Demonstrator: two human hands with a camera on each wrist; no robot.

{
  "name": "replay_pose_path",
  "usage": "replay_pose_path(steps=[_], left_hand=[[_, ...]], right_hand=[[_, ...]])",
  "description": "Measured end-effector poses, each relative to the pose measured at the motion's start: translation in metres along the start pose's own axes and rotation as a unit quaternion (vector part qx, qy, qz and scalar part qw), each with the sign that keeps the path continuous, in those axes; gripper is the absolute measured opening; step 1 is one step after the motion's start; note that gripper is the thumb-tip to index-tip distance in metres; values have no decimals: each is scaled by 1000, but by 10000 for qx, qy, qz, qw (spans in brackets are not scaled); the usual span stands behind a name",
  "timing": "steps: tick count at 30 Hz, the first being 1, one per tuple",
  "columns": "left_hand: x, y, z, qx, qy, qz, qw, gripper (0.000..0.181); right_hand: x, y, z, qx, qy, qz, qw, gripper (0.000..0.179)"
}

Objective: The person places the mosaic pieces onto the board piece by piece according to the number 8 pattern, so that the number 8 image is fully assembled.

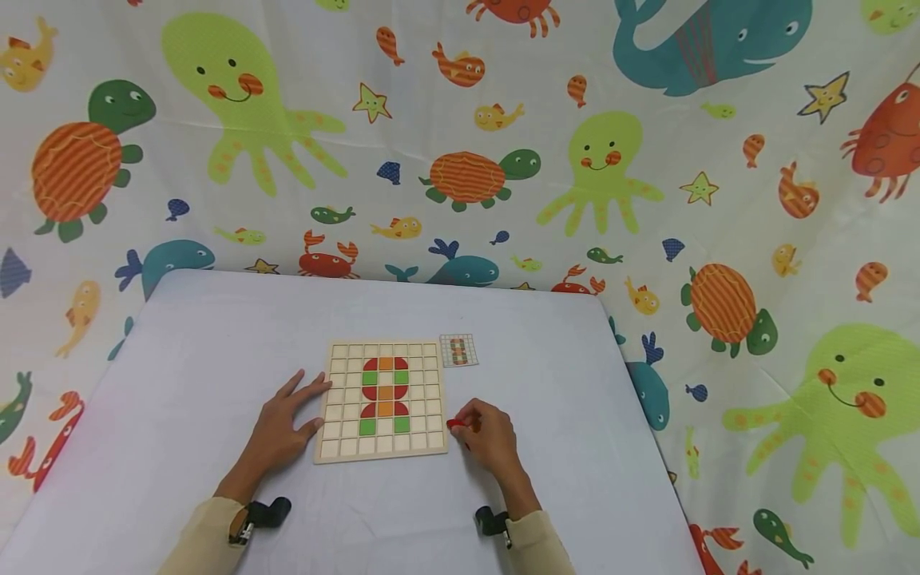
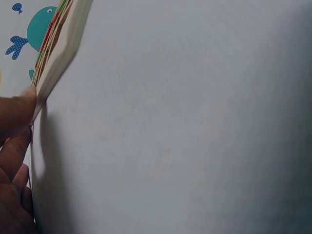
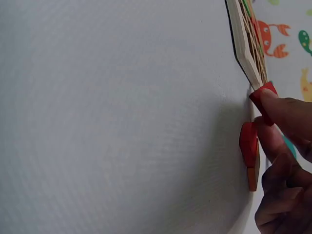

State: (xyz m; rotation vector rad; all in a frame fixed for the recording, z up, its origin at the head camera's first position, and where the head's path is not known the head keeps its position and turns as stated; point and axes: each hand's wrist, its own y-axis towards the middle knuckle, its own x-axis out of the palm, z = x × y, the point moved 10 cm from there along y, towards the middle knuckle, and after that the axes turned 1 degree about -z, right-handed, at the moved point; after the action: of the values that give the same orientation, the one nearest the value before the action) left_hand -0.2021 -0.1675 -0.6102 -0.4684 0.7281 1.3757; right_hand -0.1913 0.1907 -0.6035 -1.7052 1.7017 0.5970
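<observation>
A wooden grid board (image 1: 338, 430) lies on the table, with red rounded pieces, orange squares and green squares set in its middle columns. My left hand (image 1: 276, 427) rests at the board's left edge, fingers spread and the thumb against the rim. Just off the right edge, my right hand (image 1: 492, 439) pinches a small red piece (image 3: 263, 100) between thumb and finger. Under that hand, another red piece (image 3: 248, 144) and an orange piece (image 3: 252, 179) lie on the cloth, mostly hidden in the head view.
A small pattern card (image 1: 467, 357) with a similar coloured design lies by the board's upper right corner. White cloth (image 1: 216, 351) covers the table. Behind it hangs a curtain (image 1: 402, 96) printed with sea animals.
</observation>
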Motion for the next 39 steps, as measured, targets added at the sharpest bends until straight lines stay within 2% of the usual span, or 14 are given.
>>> replay_pose_path(steps=[7,12,17,22,30,36,39], left_hand=[[1,0,-2,-11,-45,-33,10000,65],[0,1,-2,7,-52,-21,10000,65],[-1,1,-1,28,-54,-8,10000,65],[1,1,-2,-25,-65,-34,10000,66],[3,1,-4,-34,-62,-47,10000,66],[3,1,-4,-41,-40,-64,10000,66],[2,1,-4,-38,-37,-63,10000,66]], right_hand=[[0,1,-6,-282,830,-5,9961,14],[0,0,-10,-302,1215,0,9921,7],[0,-2,-17,-419,1294,106,9906,17],[6,-4,-31,-612,1269,54,9900,12],[28,-11,-50,-717,1193,-285,9899,6],[47,-17,-67,-1106,1144,-641,9852,17],[57,-21,-74,-1116,1280,-832,9820,16]])
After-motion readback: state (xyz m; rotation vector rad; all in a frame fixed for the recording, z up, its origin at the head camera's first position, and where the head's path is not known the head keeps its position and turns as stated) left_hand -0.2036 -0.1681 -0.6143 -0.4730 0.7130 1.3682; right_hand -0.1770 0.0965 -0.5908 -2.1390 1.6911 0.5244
